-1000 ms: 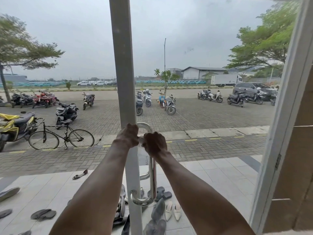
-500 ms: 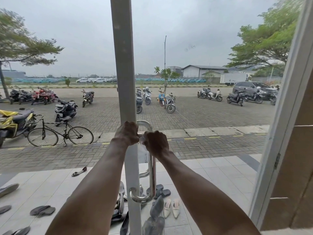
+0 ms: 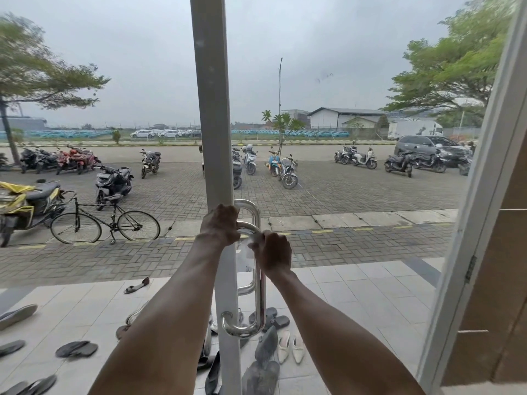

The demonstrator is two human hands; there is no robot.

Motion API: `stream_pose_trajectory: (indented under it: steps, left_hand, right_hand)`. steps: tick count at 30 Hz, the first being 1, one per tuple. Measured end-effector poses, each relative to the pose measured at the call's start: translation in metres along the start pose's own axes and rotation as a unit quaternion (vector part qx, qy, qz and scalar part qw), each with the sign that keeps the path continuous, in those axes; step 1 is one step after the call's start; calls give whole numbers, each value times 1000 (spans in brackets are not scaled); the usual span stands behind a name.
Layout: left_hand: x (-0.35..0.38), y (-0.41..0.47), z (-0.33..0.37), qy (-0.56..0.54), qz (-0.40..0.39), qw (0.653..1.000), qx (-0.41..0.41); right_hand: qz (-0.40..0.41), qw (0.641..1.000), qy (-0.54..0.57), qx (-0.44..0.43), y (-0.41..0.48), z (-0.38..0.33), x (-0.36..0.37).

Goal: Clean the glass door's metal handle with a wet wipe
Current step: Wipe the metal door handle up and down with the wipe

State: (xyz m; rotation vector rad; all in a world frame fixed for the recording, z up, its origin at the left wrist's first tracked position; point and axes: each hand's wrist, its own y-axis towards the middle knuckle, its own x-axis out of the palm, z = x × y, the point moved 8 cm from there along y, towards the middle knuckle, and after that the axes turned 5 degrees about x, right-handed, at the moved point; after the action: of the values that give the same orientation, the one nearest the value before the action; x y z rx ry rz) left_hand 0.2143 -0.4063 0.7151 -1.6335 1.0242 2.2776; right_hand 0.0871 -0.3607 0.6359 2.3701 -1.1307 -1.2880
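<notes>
Right hand (image 3: 272, 252) had slid a little way down the upright bar of the handle (image 3: 259, 297), off the top bend, so the wiping looked to be heading downward with most of the bar still to do. Its grip was curled tight round the bar, and the wipe was buried under it, so I couldn't make it out. Left hand (image 3: 219, 223) gripped the door frame (image 3: 212, 109) by the handle's top mount. No readable writing or brands anywhere.

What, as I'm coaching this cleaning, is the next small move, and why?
Probably slide the right hand down the shiny curved steel handle: it grips near the top, with bare bar below, while the left hand holds the top bend.
</notes>
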Motion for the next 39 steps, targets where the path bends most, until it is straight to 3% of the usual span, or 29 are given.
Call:
stream_pose_trajectory:
  steps: [5, 12, 17, 25, 28, 34, 37, 39]
  left_hand:
    - [3, -7, 0, 11, 31, 999, 1]
    - [7, -9, -3, -12, 39, 999, -14]
    - [7, -3, -2, -4, 5, 1000, -20]
    - [8, 4, 0, 32, -4, 999, -17]
    - [9, 2, -1, 33, 14, 999, -19]
    - [9, -3, 1, 26, 35, 999, -8]
    - [12, -9, 3, 18, 51, 998, 14]
    - [14, -13, 4, 18, 57, 998, 28]
  right_hand:
    - [28, 999, 0, -45, 4, -18, -8]
    - [-12, 995, 54, 88, -24, 32, 25]
    - [-59, 989, 69, 114, -31, 41, 36]
    - [45, 996, 72, 27, -5, -4, -9]
    - [25, 997, 59, 32, -7, 5, -1]
    - [-38, 988, 80, 124, -28, 38, 30]
    - [-68, 987, 71, 125, -32, 41, 34]
    - [-46, 990, 74, 108, -27, 37, 26]
